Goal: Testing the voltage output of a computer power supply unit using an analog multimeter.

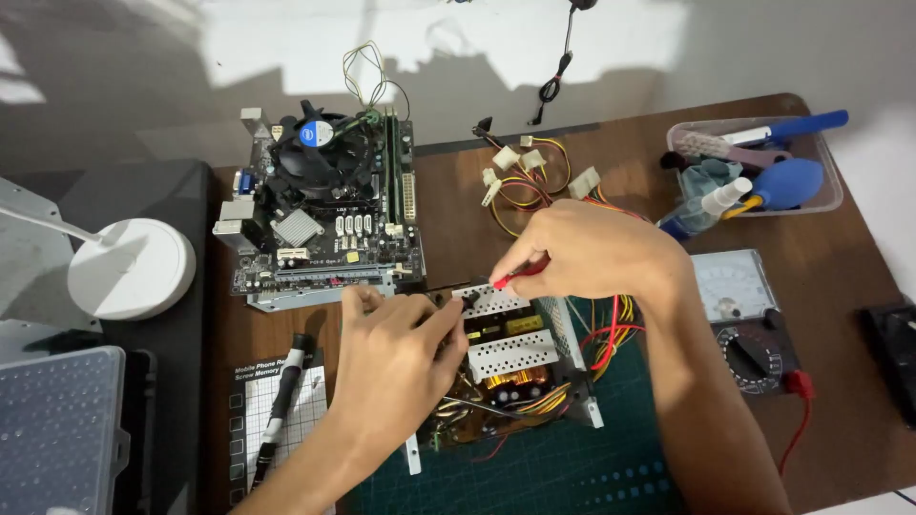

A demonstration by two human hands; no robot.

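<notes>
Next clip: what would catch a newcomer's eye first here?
At centre, the left hand and right hand press a black probe and a red probe onto an opened power supply full of coloured wires. Behind it to the left lies a motherboard with its round fan, and to the right an analogue multimeter on the brown table.

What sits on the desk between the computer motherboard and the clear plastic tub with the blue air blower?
In the head view, between the motherboard and the plastic tub lies a bundle of cables with white connectors on bare brown desk.
</notes>
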